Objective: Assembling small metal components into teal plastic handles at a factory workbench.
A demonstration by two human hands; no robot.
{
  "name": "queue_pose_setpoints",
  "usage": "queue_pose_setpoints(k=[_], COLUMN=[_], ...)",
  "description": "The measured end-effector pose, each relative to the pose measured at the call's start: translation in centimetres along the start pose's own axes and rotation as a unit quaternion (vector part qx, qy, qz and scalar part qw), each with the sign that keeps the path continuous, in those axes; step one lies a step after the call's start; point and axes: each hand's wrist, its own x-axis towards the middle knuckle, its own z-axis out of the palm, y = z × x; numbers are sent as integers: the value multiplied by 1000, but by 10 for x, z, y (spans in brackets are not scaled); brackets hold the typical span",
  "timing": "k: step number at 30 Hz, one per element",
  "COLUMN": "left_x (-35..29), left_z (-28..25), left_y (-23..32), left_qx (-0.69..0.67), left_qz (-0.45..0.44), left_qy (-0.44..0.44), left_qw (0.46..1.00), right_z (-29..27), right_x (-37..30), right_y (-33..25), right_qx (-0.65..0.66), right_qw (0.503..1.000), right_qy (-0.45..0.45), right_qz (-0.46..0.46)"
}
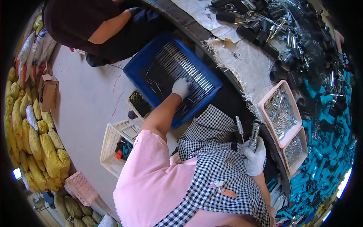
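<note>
My left hand (181,89), in a pale glove, reaches into a blue plastic crate (149,92). Its fingers are bent down among slim metal rods (177,64), and what they pinch, if anything, is hidden. Most of these rods lie side by side in a row; a few are loose on the crate's dark bottom. Close to my lap, my gloved right hand (254,157) is closed around a shiny metal tube (255,130) with openings in its wall. A thin rod with a thicker end (239,126) stands up beside the tube, from the same hand.
On the bench at right, two pink trays (261,104) hold small metal parts, beside heaps of black sleeves (261,36) and teal plastic pieces (321,159). A white crate (107,151) stands on the floor. Another person (81,22) sits beyond the blue crate. Yellow sacks (49,151) line the left.
</note>
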Motion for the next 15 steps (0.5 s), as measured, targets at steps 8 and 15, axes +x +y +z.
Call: queue_pose_setpoints(k=[8,15], left_x=[16,30], left_z=[15,34], left_y=[-10,-22], left_qx=[57,42], left_qz=[101,173], left_qy=[41,87], left_qw=[992,980], right_z=[1,4], right_x=[-1,0], right_y=[-5,-5], right_qx=[8,-14], right_qw=[1000,999], right_qy=[15,10], right_qz=[26,31])
